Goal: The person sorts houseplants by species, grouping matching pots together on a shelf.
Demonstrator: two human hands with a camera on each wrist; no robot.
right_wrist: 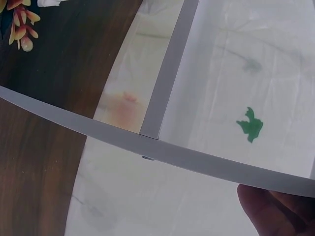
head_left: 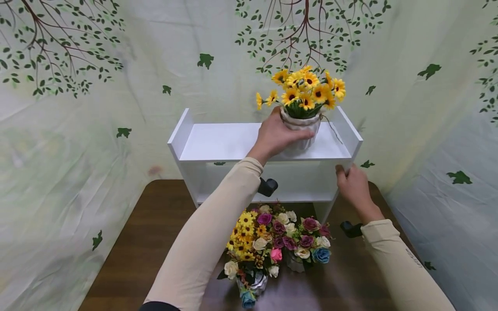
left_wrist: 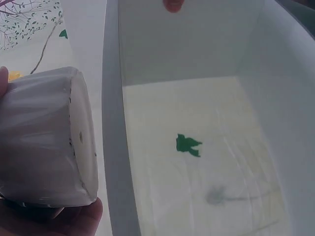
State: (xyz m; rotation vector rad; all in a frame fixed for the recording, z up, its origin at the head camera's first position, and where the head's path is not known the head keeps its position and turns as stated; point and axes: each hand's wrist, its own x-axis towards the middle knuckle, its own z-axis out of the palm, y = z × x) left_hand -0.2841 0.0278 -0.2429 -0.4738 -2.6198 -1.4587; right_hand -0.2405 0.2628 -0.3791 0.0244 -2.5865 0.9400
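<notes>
My left hand (head_left: 275, 136) grips a white ribbed flower pot (head_left: 301, 122) of yellow sunflowers (head_left: 307, 91), over the right part of the top board of a white shelf unit (head_left: 221, 140). A thin string hangs from the pot's rim. In the left wrist view the pot's underside, with a small hole, shows beside the board's front edge. Lower down, my right hand (head_left: 355, 188) holds the front edge of the unit's right side panel (right_wrist: 211, 169), its thumb against that edge in the right wrist view.
Below the shelf unit, two potted bouquets, one with yellow daisies (head_left: 243, 233) and one with purple and cream roses (head_left: 307, 239), stand on the dark wooden table (head_left: 144, 242). A leaf-printed cloth (head_left: 151, 47) hangs behind. Black wrist mounts (head_left: 267, 187) project near both hands.
</notes>
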